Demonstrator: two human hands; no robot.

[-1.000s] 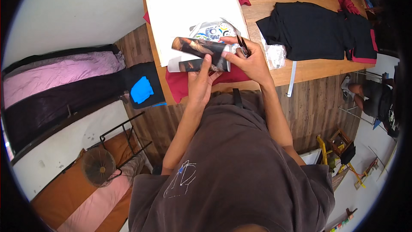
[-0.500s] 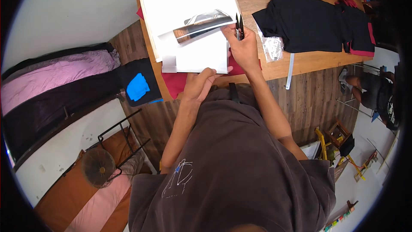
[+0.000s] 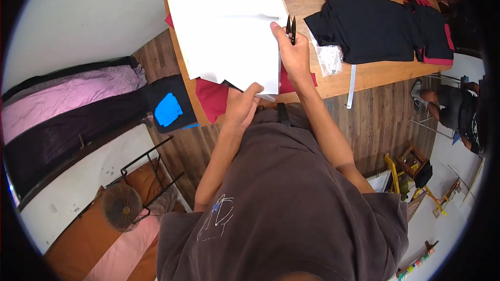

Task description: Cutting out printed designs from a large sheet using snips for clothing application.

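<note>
Meanwhile left hand [image 3: 240, 105] grips white bag [image 3: 229, 26]; right hand [image 3: 292, 54] holds snips [image 3: 290, 27] beside black garment [image 3: 380, 28].

A black garment [image 3: 380, 28] lies spread toward the right end of the wooden table [image 3: 375, 75], with a clear plastic bag [image 3: 329, 58] just beside its near left corner. Red cloth [image 3: 211, 99] hangs over the table's near left corner. On the floor, a pink mattress [image 3: 62, 96] and a round fan [image 3: 121, 207]
</note>
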